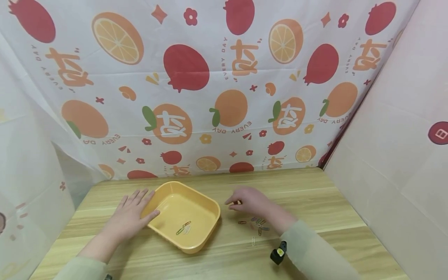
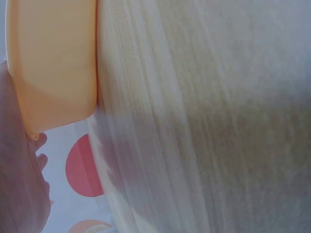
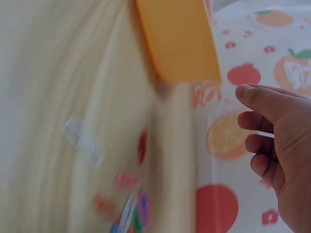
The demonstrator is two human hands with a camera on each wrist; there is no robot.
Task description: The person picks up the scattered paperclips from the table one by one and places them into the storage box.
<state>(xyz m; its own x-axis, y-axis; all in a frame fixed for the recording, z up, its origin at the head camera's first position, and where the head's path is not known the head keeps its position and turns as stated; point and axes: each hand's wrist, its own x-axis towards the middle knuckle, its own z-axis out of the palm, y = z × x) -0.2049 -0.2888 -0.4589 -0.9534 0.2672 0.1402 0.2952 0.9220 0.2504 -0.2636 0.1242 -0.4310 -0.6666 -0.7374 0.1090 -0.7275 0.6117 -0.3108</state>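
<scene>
A yellow plastic tray (image 1: 206,198) stands on the table, with several paper clips (image 1: 183,228) lying on its floor. My left hand (image 1: 127,219) rests on the tray's left rim, fingers straight and spread, thumb over the edge. In the left wrist view that hand (image 2: 22,170) lies along the tray's outer wall (image 2: 53,63). To the right of the tray, my right hand (image 1: 250,202) hovers above the table with thumb and index finger brought close together. The right wrist view shows its other fingers curled (image 3: 262,143); whether a clip sits between the fingertips cannot be made out.
A loose cluster of coloured paper clips (image 1: 260,223) lies on the wooden table (image 1: 227,260) below the right forearm, with a white clip (image 1: 253,241) nearer the front. A fruit-print cloth (image 1: 210,77) hangs behind the table, and pale sheets flank both sides.
</scene>
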